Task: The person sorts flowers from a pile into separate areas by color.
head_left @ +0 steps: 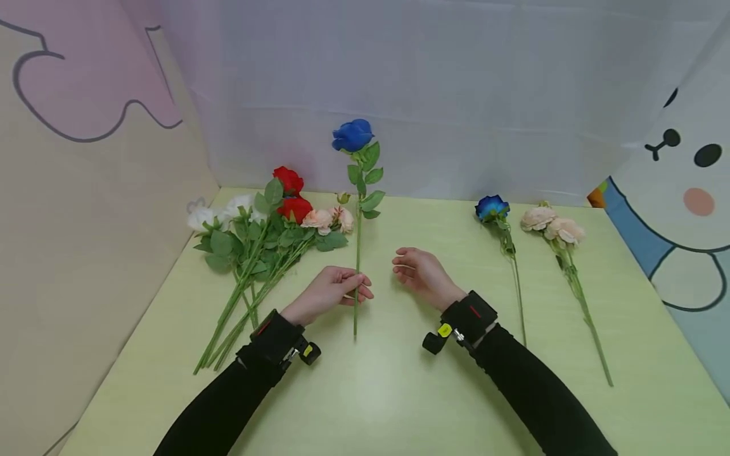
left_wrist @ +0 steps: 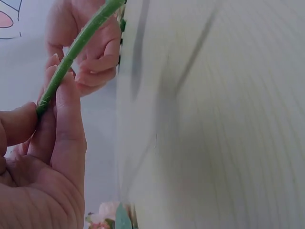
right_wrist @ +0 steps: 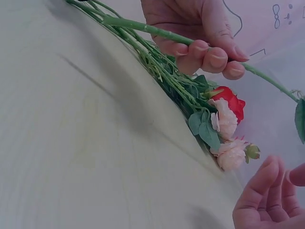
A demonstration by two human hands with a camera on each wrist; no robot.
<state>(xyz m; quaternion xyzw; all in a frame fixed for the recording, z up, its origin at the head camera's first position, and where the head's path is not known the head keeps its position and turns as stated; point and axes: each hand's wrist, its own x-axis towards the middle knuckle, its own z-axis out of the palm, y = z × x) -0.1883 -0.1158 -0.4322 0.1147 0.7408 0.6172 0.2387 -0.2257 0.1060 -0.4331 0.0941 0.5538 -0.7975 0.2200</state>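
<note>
A blue rose (head_left: pixel 353 135) with a long green stem stands nearly upright above the table. My left hand (head_left: pixel 333 292) pinches its lower stem between thumb and fingers; in the left wrist view the thumb presses the green stem (left_wrist: pixel 76 50) against the fingers. To the right of the stem is my right hand (head_left: pixel 424 275), apart from it, with loosely bent fingers and nothing in them. The right wrist view has the right hand (right_wrist: pixel 269 198) at the lower right, below the held stem (right_wrist: pixel 167 34).
Left on the table (head_left: pixel 365 399) lies a pile of red roses (head_left: pixel 294 209), white flowers (head_left: pixel 202 218) and pale pink flowers (head_left: pixel 318 220), stems toward the front. At the right lie another blue rose (head_left: pixel 492 207) and a pink-flowered stem (head_left: pixel 564 231). A pale curtain (head_left: pixel 433 95) hangs behind.
</note>
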